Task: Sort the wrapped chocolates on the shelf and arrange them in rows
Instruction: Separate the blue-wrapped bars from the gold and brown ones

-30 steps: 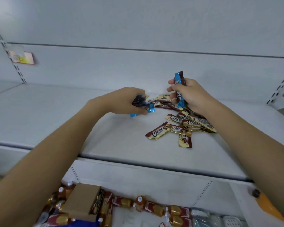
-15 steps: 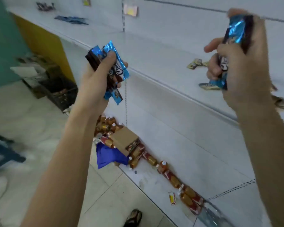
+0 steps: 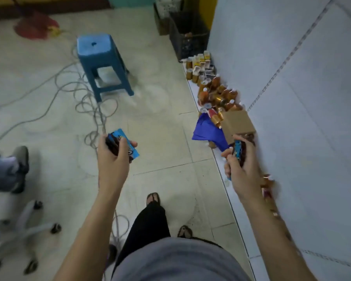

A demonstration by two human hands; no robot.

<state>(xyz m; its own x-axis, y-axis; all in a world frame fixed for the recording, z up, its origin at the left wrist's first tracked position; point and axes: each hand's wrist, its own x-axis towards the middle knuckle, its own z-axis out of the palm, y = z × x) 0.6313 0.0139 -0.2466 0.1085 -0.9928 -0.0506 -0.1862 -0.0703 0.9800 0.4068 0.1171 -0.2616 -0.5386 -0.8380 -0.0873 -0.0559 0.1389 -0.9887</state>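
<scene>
Head view: my left hand (image 3: 114,159) curled round stack of chocolates (image 3: 123,143), over floor (image 3: 162,138). My right hand (image 3: 241,167) clamped on second bunch (image 3: 237,152), beside shelf (image 3: 292,118). Wrappers probably light, slick, crinkly. Best gripped flat across middle, not by loose ends

The stack of chocolates (image 3: 130,148) in the left hand (image 3: 111,157) is showing bright blue and dark brown; the bunch of chocolates (image 3: 238,153) in the right hand (image 3: 241,169), blue and dark red. The stool (image 3: 97,49) is looking mid-blue, the cloth (image 3: 207,132) deep blue, the box (image 3: 238,123) plain brown, the bottles (image 3: 217,94) amber.
</scene>
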